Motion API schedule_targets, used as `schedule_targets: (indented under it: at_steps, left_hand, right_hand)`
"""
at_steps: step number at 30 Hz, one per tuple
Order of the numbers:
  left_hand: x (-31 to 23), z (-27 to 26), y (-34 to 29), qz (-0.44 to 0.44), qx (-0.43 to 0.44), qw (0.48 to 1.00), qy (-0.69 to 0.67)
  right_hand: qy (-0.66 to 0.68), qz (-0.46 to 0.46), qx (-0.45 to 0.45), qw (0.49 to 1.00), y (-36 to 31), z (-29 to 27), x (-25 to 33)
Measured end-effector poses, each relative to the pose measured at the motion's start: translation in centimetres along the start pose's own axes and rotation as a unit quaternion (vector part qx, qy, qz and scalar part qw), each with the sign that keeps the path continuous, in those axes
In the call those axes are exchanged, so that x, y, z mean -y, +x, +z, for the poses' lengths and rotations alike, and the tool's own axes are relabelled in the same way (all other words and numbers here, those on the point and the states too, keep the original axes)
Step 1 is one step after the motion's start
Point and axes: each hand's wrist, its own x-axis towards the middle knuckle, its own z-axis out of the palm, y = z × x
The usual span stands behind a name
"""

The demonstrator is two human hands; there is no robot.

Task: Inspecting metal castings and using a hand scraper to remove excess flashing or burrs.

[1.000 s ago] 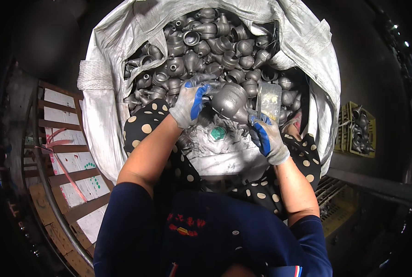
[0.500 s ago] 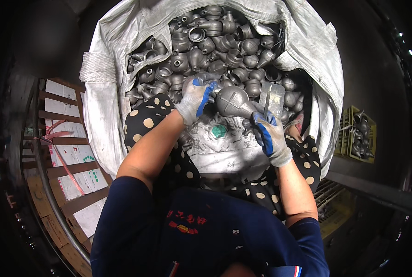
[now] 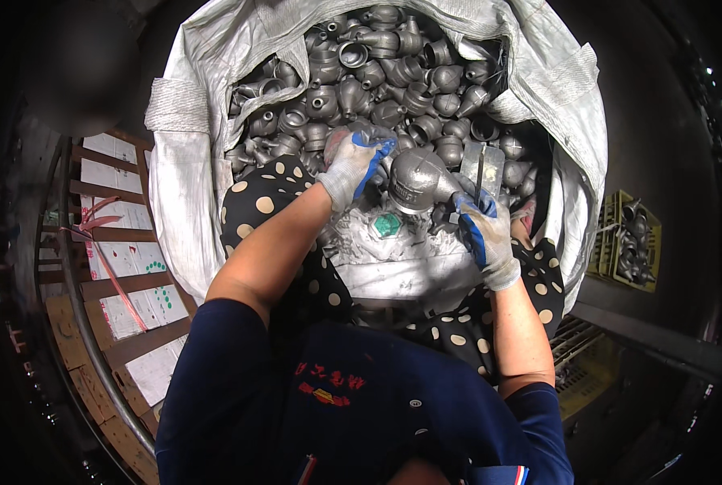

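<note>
A grey metal casting (image 3: 416,179) with a round body, a wide mouth and a narrow neck hangs between my hands. Its mouth points down toward me and its neck points right. My right hand (image 3: 485,241), in a grey and blue work glove, is closed around the neck. A thin dark bar (image 3: 480,176) stands up from this hand; what it belongs to is hidden. My left hand (image 3: 354,168), gloved alike, has curled fingers close to the casting's left side. Whatever is in those fingers is hidden. Behind lies a heap of similar castings (image 3: 351,95).
A large white woven bulk bag (image 3: 179,174) surrounds the heap and my legs. A pale metal plate (image 3: 490,171) stands beyond my right hand. At left is a wooden pallet (image 3: 122,234) with white sheets; at right, a yellow crate (image 3: 616,234) holding castings.
The casting has turned so its wide mouth now faces down toward me. My left hand has shifted slightly right. The dark bar now shows above my right hand.
</note>
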Motion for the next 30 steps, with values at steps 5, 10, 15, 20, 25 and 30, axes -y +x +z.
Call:
schedule_targets:
  at_steps: [5, 10, 15, 20, 25, 30]
  left_hand:
    - [0.8, -0.7, 0.7, -0.024, 0.009, 1.000, 0.003]
    - [1.4, -0.2, 1.0, 0.035, -0.010, 0.997, 0.070]
    - [2.1, -1.8, 1.9, 0.026, 0.005, 0.996, 0.088]
    - [1.7, -1.3, 1.6, 0.022, 0.018, 0.995, 0.095]
    - [3.7, -3.1, 2.0, 0.296, 0.200, 0.923, 0.143]
    - [-0.7, 3.1, -1.5, 0.085, 0.312, 0.885, 0.336]
  right_hand:
    - [0.013, -0.033, 0.013, 0.999, 0.1, -0.1, -0.2]
    - [0.023, -0.086, 0.041, 0.995, 0.7, -1.1, -1.5]
    - [0.004, -0.125, 0.054, 0.991, 0.9, -0.6, -1.5]
    - [-0.039, -0.134, 0.056, 0.989, 0.7, -0.9, -1.3]
    - [0.063, -0.028, 0.027, 0.997, -0.6, 0.5, 1.1]
    - [0.109, 0.037, 0.002, 0.993, -1.3, -1.7, 0.8]
